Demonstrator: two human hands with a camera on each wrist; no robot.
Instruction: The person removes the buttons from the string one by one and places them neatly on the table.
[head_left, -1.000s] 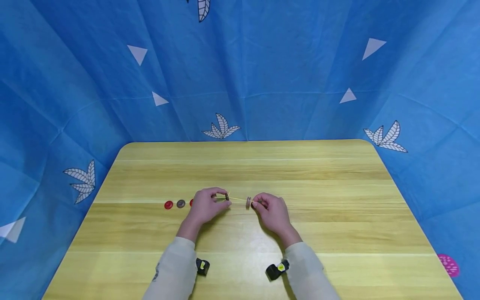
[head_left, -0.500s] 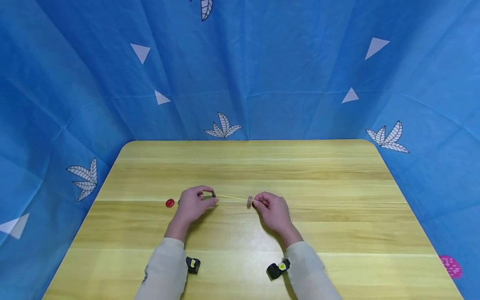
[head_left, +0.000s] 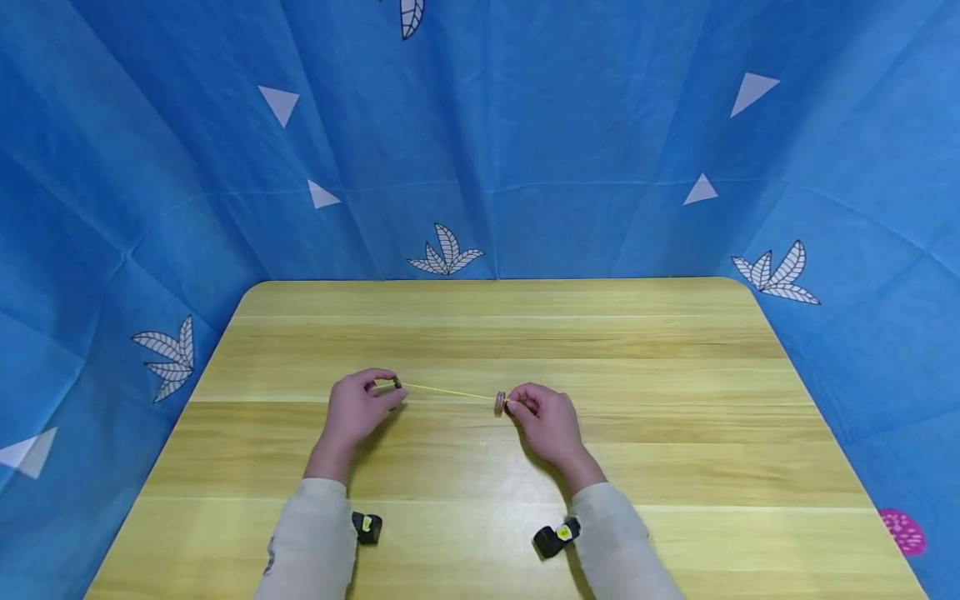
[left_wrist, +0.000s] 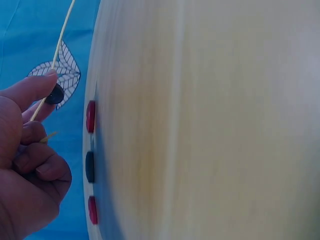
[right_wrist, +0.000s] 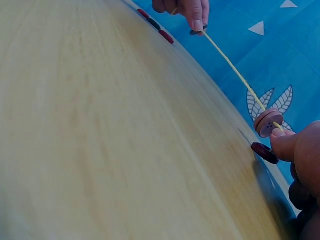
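A yellow string (head_left: 450, 391) stretches between my two hands over the table. My left hand (head_left: 356, 410) pinches a dark button (left_wrist: 55, 94) between thumb and finger, with the string running past or through it; a loose string end shows by the curled fingers. My right hand (head_left: 550, 423) pinches the string's other end. Right beside those fingertips, brownish buttons (right_wrist: 268, 122) are threaded face to face on the string. A dark red button (right_wrist: 264, 152) hangs just below the right thumb; how it is attached is hidden.
On the wooden table (head_left: 637, 350), a red button (left_wrist: 90, 116), a dark button (left_wrist: 90, 166) and another red button (left_wrist: 93, 210) lie in a row, hidden by the left hand in the head view. A blue patterned curtain (head_left: 570, 150) surrounds the table's far side and flanks.
My left hand has moved left with the dark button, so the stretch of string between the hands is longer. It now covers the table buttons in the head view. The right hand stays put.
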